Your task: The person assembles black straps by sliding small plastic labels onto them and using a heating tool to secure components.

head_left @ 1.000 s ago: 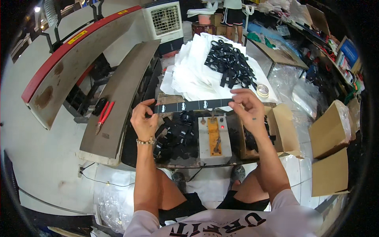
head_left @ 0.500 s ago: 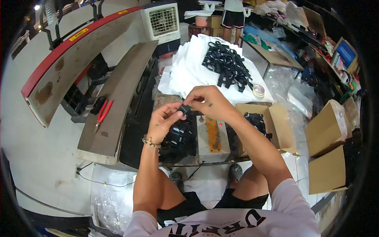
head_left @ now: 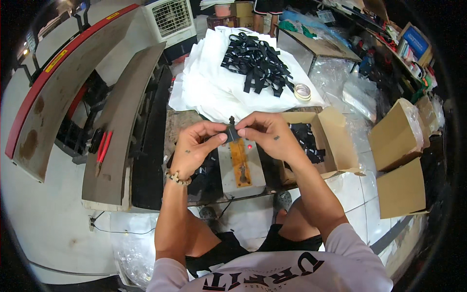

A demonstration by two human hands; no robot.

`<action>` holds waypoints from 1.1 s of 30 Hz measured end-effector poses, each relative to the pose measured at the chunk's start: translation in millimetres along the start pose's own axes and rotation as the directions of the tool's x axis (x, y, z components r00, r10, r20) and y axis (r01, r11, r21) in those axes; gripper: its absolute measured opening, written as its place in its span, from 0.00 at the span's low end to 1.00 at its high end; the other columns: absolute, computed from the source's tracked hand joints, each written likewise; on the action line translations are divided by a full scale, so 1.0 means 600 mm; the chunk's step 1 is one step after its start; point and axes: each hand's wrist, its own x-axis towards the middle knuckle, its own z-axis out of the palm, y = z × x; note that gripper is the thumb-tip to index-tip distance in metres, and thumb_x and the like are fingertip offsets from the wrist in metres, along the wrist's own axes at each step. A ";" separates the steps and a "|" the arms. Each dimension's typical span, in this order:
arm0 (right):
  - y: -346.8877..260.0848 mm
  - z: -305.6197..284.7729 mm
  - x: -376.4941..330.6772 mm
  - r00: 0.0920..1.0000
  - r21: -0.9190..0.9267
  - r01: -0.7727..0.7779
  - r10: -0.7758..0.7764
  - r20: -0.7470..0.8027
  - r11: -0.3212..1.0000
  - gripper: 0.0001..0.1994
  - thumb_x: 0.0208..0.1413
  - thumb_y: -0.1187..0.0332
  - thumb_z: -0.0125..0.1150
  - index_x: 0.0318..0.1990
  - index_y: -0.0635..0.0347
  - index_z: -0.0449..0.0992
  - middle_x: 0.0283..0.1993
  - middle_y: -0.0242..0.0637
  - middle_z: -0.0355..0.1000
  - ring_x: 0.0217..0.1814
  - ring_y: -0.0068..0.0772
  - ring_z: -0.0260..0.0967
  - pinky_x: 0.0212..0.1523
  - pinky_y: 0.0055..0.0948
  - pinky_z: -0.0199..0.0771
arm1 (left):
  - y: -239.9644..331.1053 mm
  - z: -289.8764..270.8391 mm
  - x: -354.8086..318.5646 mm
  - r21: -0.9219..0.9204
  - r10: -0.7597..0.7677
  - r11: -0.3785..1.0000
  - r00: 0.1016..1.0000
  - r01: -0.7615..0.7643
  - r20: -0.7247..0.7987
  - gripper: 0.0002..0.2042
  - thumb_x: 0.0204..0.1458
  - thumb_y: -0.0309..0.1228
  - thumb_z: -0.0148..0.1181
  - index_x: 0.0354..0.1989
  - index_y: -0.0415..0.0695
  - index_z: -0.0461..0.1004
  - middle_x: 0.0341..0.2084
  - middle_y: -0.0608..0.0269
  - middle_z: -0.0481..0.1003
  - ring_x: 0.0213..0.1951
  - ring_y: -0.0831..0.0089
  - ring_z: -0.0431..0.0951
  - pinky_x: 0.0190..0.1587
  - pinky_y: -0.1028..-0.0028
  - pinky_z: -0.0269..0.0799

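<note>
My left hand point(head_left: 200, 145) and my right hand point(head_left: 266, 135) meet above a small grey box-shaped device point(head_left: 253, 170). Between their pinched fingertips is a small flat black piece point(head_left: 233, 134), its exact kind too small to make out. It sits at the far end of the device's worn orange strip point(head_left: 239, 158), close to a dark upright knob point(head_left: 231, 119). A red light glows on the device beside my right fingers. Partly covered by my left hand and wrist, more black pieces point(head_left: 197, 177) lie on the table.
An open cardboard box point(head_left: 340, 141) holding black pieces stands at right. Beyond my hands, white sheets point(head_left: 202, 73) carry a heap of black straps point(head_left: 258, 61) and a tape roll point(head_left: 302, 92). Red-handled pliers point(head_left: 103, 148) lie on a long board point(head_left: 119, 107) at left.
Both hands have brought the black piece over the device's far end, and the right hand has turned and lowered to face the left. The whole view has shifted too.
</note>
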 end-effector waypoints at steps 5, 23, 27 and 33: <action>0.024 0.000 -0.016 0.996 0.088 0.039 -0.032 -0.084 0.995 0.06 0.56 0.76 0.65 0.41 0.64 0.81 0.33 0.28 0.77 0.33 0.12 0.67 0.34 0.17 0.68 | -0.014 0.012 0.000 -0.033 -0.062 0.998 0.997 0.061 -0.042 0.06 0.54 0.21 0.65 0.40 0.39 0.78 0.32 0.66 0.80 0.35 0.82 0.77 0.40 0.81 0.72; 0.066 0.005 -0.031 0.992 0.197 0.023 0.002 -0.124 0.980 0.07 0.56 0.77 0.65 0.42 0.65 0.82 0.35 0.28 0.77 0.36 0.12 0.68 0.36 0.16 0.70 | -0.043 0.025 -0.009 -0.006 -0.071 0.997 0.992 0.071 -0.106 0.04 0.53 0.23 0.67 0.37 0.40 0.80 0.31 0.68 0.79 0.32 0.83 0.75 0.36 0.81 0.70; 0.066 0.005 -0.031 0.991 0.195 -0.004 0.031 -0.134 0.981 0.07 0.56 0.78 0.65 0.42 0.66 0.81 0.36 0.30 0.77 0.37 0.13 0.70 0.37 0.17 0.72 | -0.041 0.026 -0.010 -0.003 -0.092 0.996 0.990 0.092 -0.103 0.04 0.53 0.23 0.67 0.37 0.39 0.80 0.31 0.68 0.79 0.32 0.83 0.75 0.36 0.81 0.70; 0.072 0.006 -0.030 0.992 0.231 -0.012 0.041 -0.117 0.973 0.07 0.56 0.78 0.66 0.42 0.66 0.81 0.37 0.30 0.78 0.38 0.14 0.70 0.38 0.17 0.73 | -0.040 0.024 -0.009 0.049 -0.113 0.992 0.987 0.120 -0.117 0.05 0.54 0.23 0.66 0.37 0.39 0.81 0.31 0.68 0.80 0.33 0.84 0.75 0.37 0.81 0.70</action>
